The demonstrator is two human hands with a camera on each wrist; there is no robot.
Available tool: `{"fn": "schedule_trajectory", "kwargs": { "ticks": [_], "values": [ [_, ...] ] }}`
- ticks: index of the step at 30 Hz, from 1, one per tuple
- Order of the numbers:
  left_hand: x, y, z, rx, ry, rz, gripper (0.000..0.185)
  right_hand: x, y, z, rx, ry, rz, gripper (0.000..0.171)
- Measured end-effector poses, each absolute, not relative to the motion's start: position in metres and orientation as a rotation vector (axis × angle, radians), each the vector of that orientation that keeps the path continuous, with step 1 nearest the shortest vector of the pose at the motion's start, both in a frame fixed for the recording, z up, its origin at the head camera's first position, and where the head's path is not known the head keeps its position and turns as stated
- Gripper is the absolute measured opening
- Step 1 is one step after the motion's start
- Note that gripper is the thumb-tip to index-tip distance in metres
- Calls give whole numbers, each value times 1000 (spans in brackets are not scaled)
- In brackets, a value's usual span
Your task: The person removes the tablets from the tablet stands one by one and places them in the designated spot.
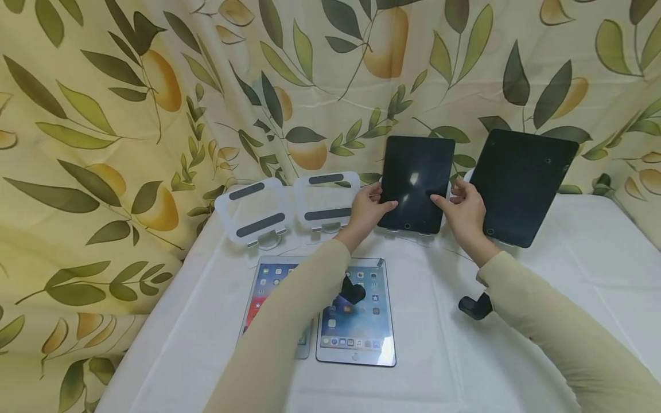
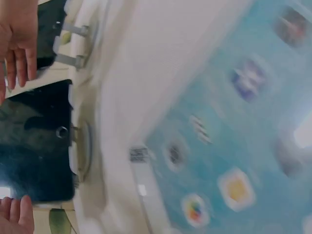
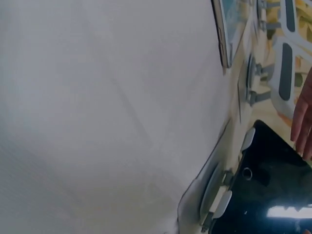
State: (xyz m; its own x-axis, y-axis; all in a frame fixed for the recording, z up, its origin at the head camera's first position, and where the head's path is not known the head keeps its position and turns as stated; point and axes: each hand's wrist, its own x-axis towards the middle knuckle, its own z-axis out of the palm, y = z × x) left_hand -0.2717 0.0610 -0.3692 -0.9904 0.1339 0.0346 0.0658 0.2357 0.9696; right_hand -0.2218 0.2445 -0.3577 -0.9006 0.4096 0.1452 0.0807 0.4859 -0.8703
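From the head camera, the person stands at a table (image 1: pixel 568 269) covered in white cloth, with a leaf-and-fruit curtain (image 1: pixel 129 103) hung behind it. Both hands are on a dark tablet (image 1: pixel 416 182) that leans nearly upright on a stand at the back of the table. The left hand (image 1: pixel 368 211) grips its left edge, thumb laid across the black screen and fingers curled behind. The right hand (image 1: pixel 463 209) holds the right edge the same way, thumb on the glass. Just to the right a larger dark tablet (image 1: pixel 521 184) leans on its own stand. To the left stand two empty white stands (image 1: pixel 286 207) with grey pads. Nearer the person two lit tablets (image 1: pixel 356 315) lie flat side by side, the left one partly hidden by the sleeve.

From the left wrist, the view is blurred. A lit tablet's screen (image 2: pixel 234 161) fills the right side, and the dark tablet (image 2: pixel 36 146) sits on its stand, with fingertips (image 2: pixel 17 214) at its lower edge.

From the right wrist, mostly white cloth shows. The dark tablet (image 3: pixel 273 190) rests in the clips of its stand (image 3: pixel 219 190), and fingers (image 3: pixel 303 114) reach in at the right edge. How the hand closes cannot be told from here.
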Motion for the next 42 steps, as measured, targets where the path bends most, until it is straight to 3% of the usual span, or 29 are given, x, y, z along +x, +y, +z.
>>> {"fn": "schedule_trajectory", "kwargs": {
  "ticks": [11,25,32,42],
  "values": [
    [-287,58,-355,179,2428,1898,55,-237,242,-350,-413,-2492,1378,64],
    [-287,63,-354,111,2388,1929,50,-233,256,-354,-325,-2428,1599,59],
    [-289,63,-360,215,2437,1973,41,-231,265,-359,-146,-2464,1474,48],
    [-285,55,-360,456,2538,1876,32,-220,270,-350,-129,-2429,1477,45]
  ]
}}
